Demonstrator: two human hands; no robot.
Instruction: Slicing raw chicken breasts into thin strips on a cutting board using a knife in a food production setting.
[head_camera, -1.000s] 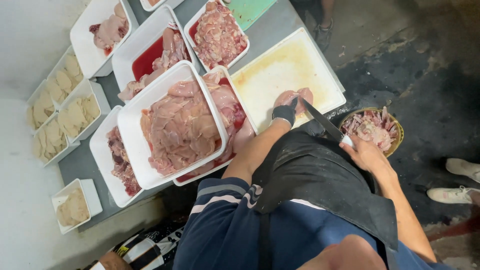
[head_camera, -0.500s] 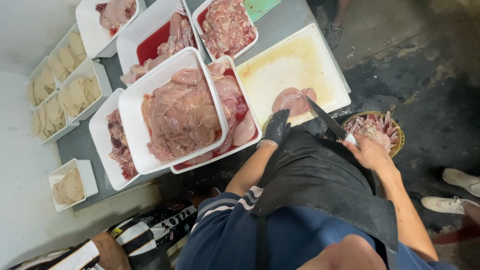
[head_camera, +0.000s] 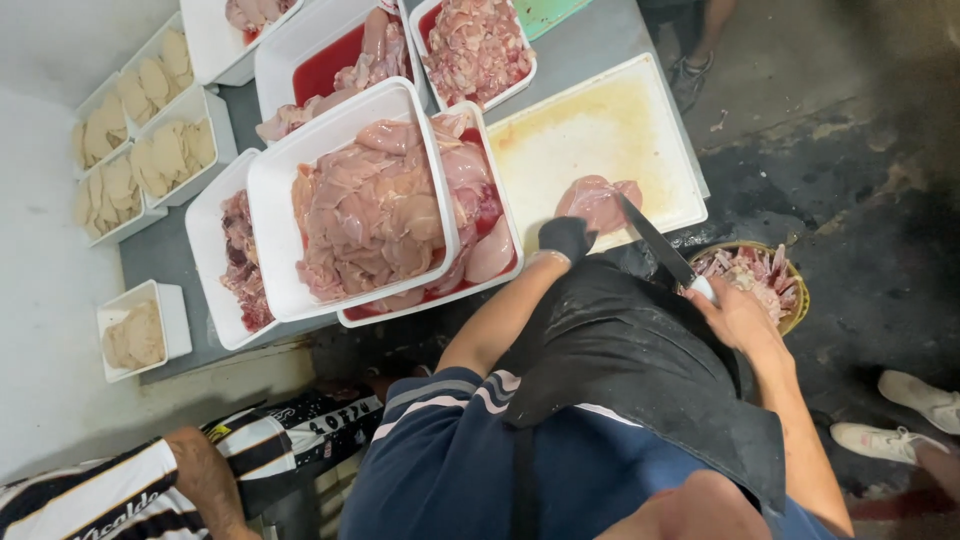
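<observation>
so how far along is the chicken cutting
Done: several white trays at the far left already hold pale trimmed pieces. In hand: the gloved left hand pins one chicken piece on the cutting board while the right hand lays the knife against it. Left: the big tub is heaped with raw chicken, so much seems to remain.

L hand (head_camera: 566, 238), in a dark glove, is stretched fwd w/ forearm bare and elbow bent near the torso; fingers curled down, pressing flat. R hand (head_camera: 735, 315), bare, is lower and to the right, fist closed in a grip, wrist slightly cocked, forearm angled back toward the body.
</observation>
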